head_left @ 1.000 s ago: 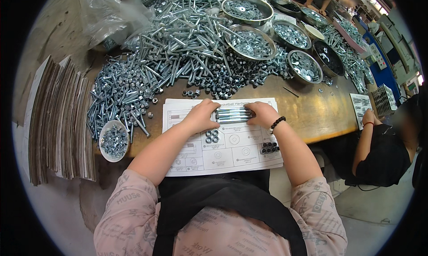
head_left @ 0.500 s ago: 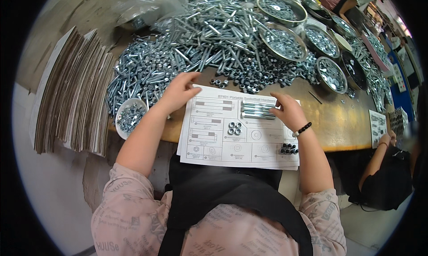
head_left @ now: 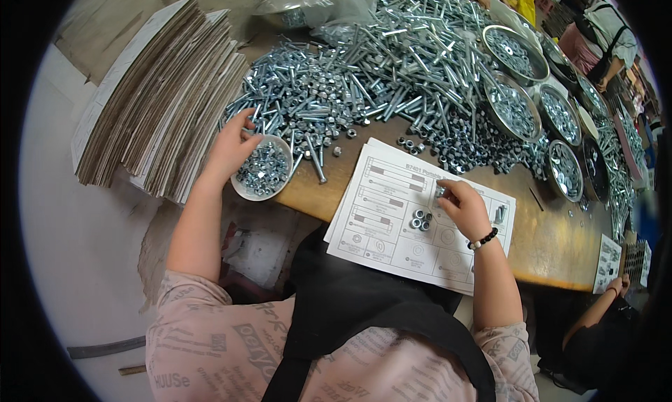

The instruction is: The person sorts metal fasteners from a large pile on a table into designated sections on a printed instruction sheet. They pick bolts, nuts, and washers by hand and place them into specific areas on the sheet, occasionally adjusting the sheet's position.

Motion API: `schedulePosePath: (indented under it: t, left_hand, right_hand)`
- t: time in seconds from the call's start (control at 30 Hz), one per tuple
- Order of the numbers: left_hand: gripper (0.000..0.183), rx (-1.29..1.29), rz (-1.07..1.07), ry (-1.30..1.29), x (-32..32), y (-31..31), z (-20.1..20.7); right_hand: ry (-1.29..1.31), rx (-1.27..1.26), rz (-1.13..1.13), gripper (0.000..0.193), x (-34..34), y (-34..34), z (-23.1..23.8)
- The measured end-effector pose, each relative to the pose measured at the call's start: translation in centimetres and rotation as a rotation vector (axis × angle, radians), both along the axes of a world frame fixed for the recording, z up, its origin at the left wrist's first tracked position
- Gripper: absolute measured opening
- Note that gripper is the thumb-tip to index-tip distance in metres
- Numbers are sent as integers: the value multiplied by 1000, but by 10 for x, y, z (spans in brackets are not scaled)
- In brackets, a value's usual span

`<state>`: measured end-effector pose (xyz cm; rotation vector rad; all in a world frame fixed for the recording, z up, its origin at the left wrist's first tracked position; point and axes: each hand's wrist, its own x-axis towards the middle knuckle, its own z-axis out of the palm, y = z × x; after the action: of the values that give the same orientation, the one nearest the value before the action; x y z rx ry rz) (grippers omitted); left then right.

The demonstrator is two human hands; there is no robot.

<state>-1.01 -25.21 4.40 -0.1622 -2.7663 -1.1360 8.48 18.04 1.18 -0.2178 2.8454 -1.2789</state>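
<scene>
Head view: left hand (head_left: 231,146) is curled over the rim of a small white bowl (head_left: 264,171) of nuts, fingers dipped at its far edge; whether a nut is pinched cannot be told. Right hand (head_left: 463,207) rests on a printed sheet (head_left: 413,216), fingertips closed around small bright parts that cannot be made out. A cluster of loose nuts (head_left: 420,220) lies on the sheet just beside it.

Nuts judged small, hard, dense and smooth (likely to roll or slip); best taken by fingertip pinch across the flats.

Wooden bench (head_left: 560,241) is heaped with bolts (head_left: 392,59); metal bowls (head_left: 514,108) stand along the right, a cardboard stack (head_left: 147,101) at left. Another person's arm (head_left: 595,311) is seen at lower right.
</scene>
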Motion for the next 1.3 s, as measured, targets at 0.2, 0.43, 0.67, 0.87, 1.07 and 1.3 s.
schedulePosePath:
  t: [0.2,0.43,0.67,0.87,1.07,1.3]
  left_hand:
    - [39,-229,-131,45,-28,10,-17]
    - [29,-837,-195,-178,-61,59,-30]
    - [30,-812,-151,-256,-67,66,-28]
    - [30,-477,-189,-244,-77,40,-39]
    - [25,-296,-190,-55,-77,22,-27]
    - [35,-662,-585,5,-43,96,-28]
  right_hand:
    - [-33,5,18,28,0,-16,3]
    - [2,-37,8,27,-2,-13,4]
    - [-46,-56,-27,27,-3,-8,0]
    - [-32,-83,-39,27,-4,-6,-3]
    - [-65,-169,-84,27,-3,1,-6]
    - [-84,-178,-44,26,-7,-11,-6]
